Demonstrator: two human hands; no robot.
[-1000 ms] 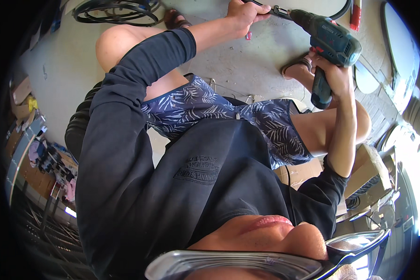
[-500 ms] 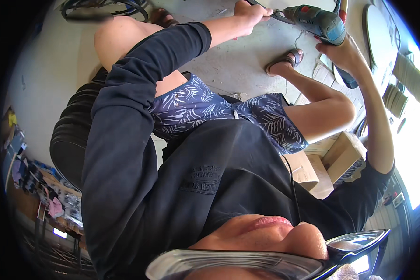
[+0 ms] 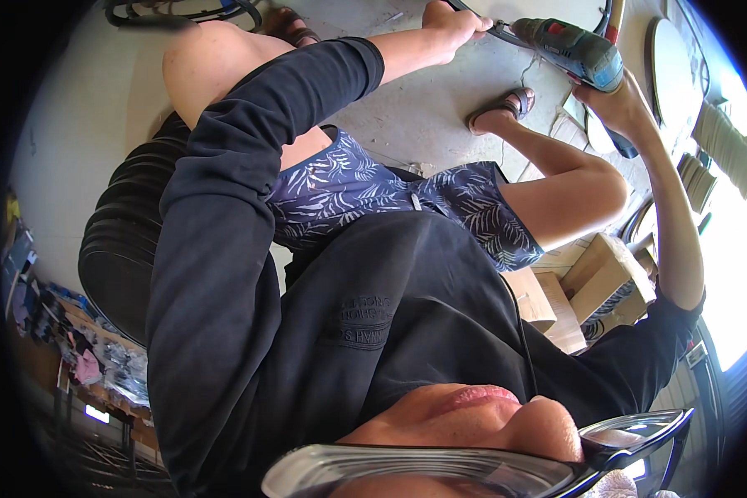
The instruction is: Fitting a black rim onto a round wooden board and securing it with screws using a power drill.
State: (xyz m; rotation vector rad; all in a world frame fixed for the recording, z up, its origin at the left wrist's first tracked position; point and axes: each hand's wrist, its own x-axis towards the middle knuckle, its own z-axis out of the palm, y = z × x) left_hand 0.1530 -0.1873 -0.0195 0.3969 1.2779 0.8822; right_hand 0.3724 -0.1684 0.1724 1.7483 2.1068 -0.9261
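Observation:
At the top of the head view, my left hand is closed around a thin, dark, curved rim, with thumb and fingers pinching its edge. My right hand grips a blue-and-black cordless drill by its handle, and its battery base shows below my wrist. The drill lies sideways, chuck toward my left hand. Its front end meets or nearly meets the rim just past my fingertips; whether they touch I cannot tell. Much of the rim runs out of the picture.
I sit on a black ribbed seat, my sandalled feet on the grey floor. A dark wheel-like hoop lies at the top left. Cardboard boxes stand by my right knee. At the right is a large pale disc; cluttered shelving is at the left.
The drill and my right hand have shifted slightly down and to the right. My left hand has moved a little to the right, still holding the rim.

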